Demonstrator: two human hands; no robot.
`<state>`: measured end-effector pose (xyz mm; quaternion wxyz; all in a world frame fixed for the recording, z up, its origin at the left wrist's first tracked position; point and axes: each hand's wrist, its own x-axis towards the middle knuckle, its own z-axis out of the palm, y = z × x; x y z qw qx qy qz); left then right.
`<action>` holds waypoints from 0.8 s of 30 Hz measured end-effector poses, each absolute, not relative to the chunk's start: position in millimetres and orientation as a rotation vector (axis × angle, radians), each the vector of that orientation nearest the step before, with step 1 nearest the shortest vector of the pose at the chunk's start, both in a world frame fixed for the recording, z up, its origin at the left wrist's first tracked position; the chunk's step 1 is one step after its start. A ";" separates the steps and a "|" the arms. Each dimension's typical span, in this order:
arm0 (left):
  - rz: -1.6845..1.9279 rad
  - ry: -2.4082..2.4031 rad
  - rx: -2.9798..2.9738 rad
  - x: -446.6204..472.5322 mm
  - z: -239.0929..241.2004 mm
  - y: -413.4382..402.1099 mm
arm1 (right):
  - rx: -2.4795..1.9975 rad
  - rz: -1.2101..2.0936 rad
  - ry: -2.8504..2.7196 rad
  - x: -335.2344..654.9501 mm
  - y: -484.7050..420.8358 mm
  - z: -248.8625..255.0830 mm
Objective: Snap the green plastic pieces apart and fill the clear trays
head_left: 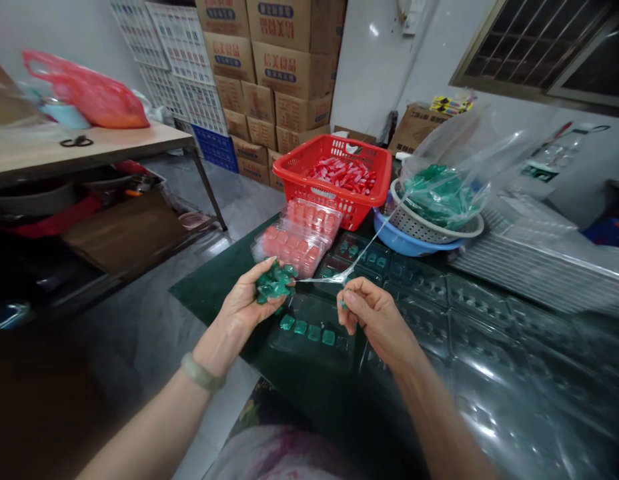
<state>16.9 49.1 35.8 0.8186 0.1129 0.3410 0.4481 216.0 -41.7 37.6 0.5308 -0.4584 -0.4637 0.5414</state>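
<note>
A cluster of green translucent candy-like pieces (275,281) rests in my left hand (247,293), its fingers curled round them. My right hand (372,310) is closed in a pinch on a small green piece (343,304), mostly hidden by the fingers. Below and between the hands lies a clear plastic tray (309,352). A row of several green pieces (314,333) sits in its compartments. Just beyond my left hand are clear trays filled with red pieces (292,248). A stretched strand of clear plastic (339,276) runs behind the hands toward the plastic bag at the back right.
A red basket (289,175) of red-and-white pieces stands at the back. Beside it, a grey colander (439,233) in a blue basin (404,245) bears a bag of green pieces (437,190). Empty clear trays (479,320) cover the table's right side. Another table (154,139) stands left.
</note>
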 end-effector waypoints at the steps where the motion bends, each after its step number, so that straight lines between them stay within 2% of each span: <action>1: 0.964 0.764 0.273 12.9 33.1 52.1 | -1.103 1.288 -1.111 214.0 -39.0 37.4; 10: 1.071 1.046 0.727 -10.2 10.2 69.5 | -0.761 1.344 -0.978 190.5 0.0 52.1; 16: 1.218 1.366 1.196 -10.8 1.9 77.0 | -0.718 1.314 -0.970 181.8 17.5 56.7; 24: 1.010 1.500 1.718 -15.8 -0.9 80.5 | -0.738 1.209 -0.936 197.6 20.1 72.4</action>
